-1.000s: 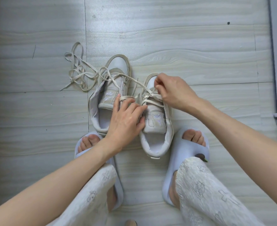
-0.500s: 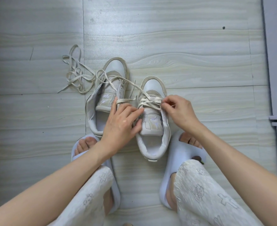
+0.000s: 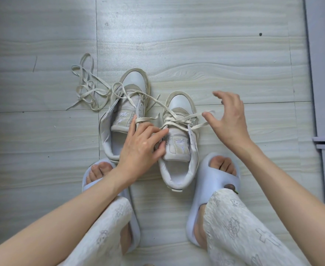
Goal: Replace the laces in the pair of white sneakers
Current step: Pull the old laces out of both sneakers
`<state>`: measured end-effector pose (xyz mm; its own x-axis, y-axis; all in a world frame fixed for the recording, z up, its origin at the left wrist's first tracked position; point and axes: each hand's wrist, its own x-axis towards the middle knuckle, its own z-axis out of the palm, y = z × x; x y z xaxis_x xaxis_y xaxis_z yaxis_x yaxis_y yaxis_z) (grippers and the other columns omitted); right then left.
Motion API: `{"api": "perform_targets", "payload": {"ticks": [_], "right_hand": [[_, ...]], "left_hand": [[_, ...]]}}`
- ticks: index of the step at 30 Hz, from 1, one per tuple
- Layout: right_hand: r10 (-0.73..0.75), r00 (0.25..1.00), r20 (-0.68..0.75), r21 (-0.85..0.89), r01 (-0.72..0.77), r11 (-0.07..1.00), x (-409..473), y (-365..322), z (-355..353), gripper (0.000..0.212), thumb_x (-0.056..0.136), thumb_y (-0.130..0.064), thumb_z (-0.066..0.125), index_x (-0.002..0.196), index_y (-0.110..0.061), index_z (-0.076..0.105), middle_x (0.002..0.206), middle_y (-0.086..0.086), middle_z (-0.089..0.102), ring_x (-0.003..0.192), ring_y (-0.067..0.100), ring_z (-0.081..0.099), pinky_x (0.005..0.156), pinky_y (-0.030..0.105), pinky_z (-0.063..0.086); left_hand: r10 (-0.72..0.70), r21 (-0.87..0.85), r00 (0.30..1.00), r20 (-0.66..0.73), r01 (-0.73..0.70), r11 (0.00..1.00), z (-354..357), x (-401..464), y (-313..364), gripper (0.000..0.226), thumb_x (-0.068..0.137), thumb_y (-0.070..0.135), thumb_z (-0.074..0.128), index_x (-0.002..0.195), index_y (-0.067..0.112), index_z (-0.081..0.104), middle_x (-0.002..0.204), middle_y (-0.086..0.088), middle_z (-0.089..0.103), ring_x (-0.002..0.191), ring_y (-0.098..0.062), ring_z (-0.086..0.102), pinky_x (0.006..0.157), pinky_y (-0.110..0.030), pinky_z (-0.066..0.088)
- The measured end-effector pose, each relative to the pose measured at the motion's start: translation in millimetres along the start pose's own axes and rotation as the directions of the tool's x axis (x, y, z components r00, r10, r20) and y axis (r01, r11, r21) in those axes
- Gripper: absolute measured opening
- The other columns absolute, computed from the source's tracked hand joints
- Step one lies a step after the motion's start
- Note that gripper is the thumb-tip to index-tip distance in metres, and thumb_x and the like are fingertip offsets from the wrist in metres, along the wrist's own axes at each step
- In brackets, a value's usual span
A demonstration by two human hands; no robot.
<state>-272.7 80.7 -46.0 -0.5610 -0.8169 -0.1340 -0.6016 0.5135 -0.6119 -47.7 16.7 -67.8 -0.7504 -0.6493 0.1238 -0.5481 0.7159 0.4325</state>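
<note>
Lacing of the right sneaker is underway: left hand fingers rest flat on its tongue, right hand fingers spread, empty; next, pinch the lace end.

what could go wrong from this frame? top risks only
1. The lace runs from the right sneaker across the left sneaker into the loose lace pile; pulling may tangle it or drag that shoe.
2. The right hand is open with no grip; the lace end could slip back.
</note>
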Motion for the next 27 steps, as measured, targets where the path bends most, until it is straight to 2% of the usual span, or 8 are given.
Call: {"api": "perform_targets", "payload": {"ticks": [2,6,12,18,21,23,24,27], "right_hand": [[0.240,0.971,0.007,0.109,-0.239,0.965,-11.1,2.4,3.2,0.025,0.084,-0.032,0.066,0.097,-0.013,0.057,0.097,0.003,0.057,0.095,0.024,0.054,0.081,0.024,0.035],[0.438,0.798,0.414,0.150,-0.535,0.832,-29.3,0.5,21.1,0.033,0.083,-0.046,0.063,0.073,-0.014,0.060,0.072,0.001,0.063,0.072,0.020,0.058,0.072,0.036,0.045],[0.296,0.902,0.313,0.230,-0.375,0.898,-15.9,-17.2,26.3,0.013,0.087,-0.017,0.062,0.076,-0.010,0.062,0.075,0.005,0.063,0.071,0.015,0.055,0.073,0.034,0.045],[0.554,0.794,0.249,0.715,-0.537,0.448,25.4,-5.9,-20.6,0.028,0.097,-0.010,0.041,0.069,-0.015,0.042,0.046,-0.006,0.044,0.040,0.008,0.045,0.047,0.024,0.050],[0.594,0.802,0.067,0.463,-0.553,0.693,27.6,18.2,-26.3,0.023,0.089,-0.014,0.051,0.067,-0.015,0.046,0.051,-0.002,0.043,0.047,0.017,0.044,0.048,0.030,0.046],[0.519,0.851,0.079,0.159,-0.524,0.837,16.8,27.2,-16.7,0.015,0.086,-0.024,0.059,0.090,-0.010,0.059,0.079,0.004,0.055,0.076,0.023,0.054,0.076,0.038,0.050],[0.489,0.867,0.090,0.038,-0.494,0.869,9.1,29.8,-10.6,0.031,0.085,-0.027,0.062,0.109,-0.007,0.057,0.097,0.008,0.056,0.094,0.025,0.053,0.089,0.036,0.042],[0.204,0.976,-0.076,-0.075,-0.210,0.975,-9.4,21.0,-0.4,0.045,0.084,-0.024,0.063,0.123,-0.004,0.052,0.121,0.018,0.049,0.114,0.033,0.045,0.096,0.026,0.026]], "left_hand": [[-0.001,-0.004,1.000,-0.001,0.001,1.000,0.1,-0.3,0.1,0.028,0.083,0.023,0.056,0.106,0.014,0.069,0.088,0.001,0.065,0.097,-0.020,0.053,0.113,-0.049,0.018],[-0.004,-0.008,1.000,0.002,0.004,1.000,0.3,0.3,0.1,0.028,0.083,0.023,0.056,0.106,0.014,0.069,0.089,0.002,0.065,0.098,-0.019,0.053,0.112,-0.051,0.020],[0.001,-0.012,1.000,0.002,-0.001,1.000,0.2,0.3,-0.2,0.028,0.082,0.022,0.058,0.106,0.013,0.069,0.089,0.001,0.065,0.098,-0.019,0.051,0.111,-0.052,0.021],[0.005,-0.011,1.000,0.000,-0.005,1.000,0.6,-0.3,-0.4,0.027,0.082,0.021,0.059,0.106,0.013,0.069,0.089,0.002,0.065,0.098,-0.019,0.052,0.112,-0.053,0.020],[0.001,-0.018,1.000,-0.002,-0.001,1.000,0.3,-0.1,-0.7,0.027,0.083,0.022,0.058,0.105,0.014,0.069,0.089,0.001,0.065,0.098,-0.020,0.053,0.111,-0.053,0.021],[0.000,-0.018,1.000,-0.001,0.000,1.000,0.1,-0.1,-0.6,0.027,0.082,0.022,0.058,0.105,0.014,0.069,0.088,0.001,0.064,0.097,-0.019,0.052,0.111,-0.053,0.021],[0.001,-0.017,1.000,0.000,-0.001,1.000,0.2,-0.2,-0.8,0.027,0.082,0.021,0.058,0.106,0.014,0.069,0.088,0.001,0.064,0.097,-0.019,0.052,0.112,-0.053,0.020],[0.003,-0.013,1.000,0.008,-0.003,1.000,-0.2,-0.3,-0.5,0.027,0.082,0.021,0.059,0.106,0.013,0.069,0.089,0.001,0.064,0.098,-0.019,0.052,0.112,-0.053,0.020]]}}
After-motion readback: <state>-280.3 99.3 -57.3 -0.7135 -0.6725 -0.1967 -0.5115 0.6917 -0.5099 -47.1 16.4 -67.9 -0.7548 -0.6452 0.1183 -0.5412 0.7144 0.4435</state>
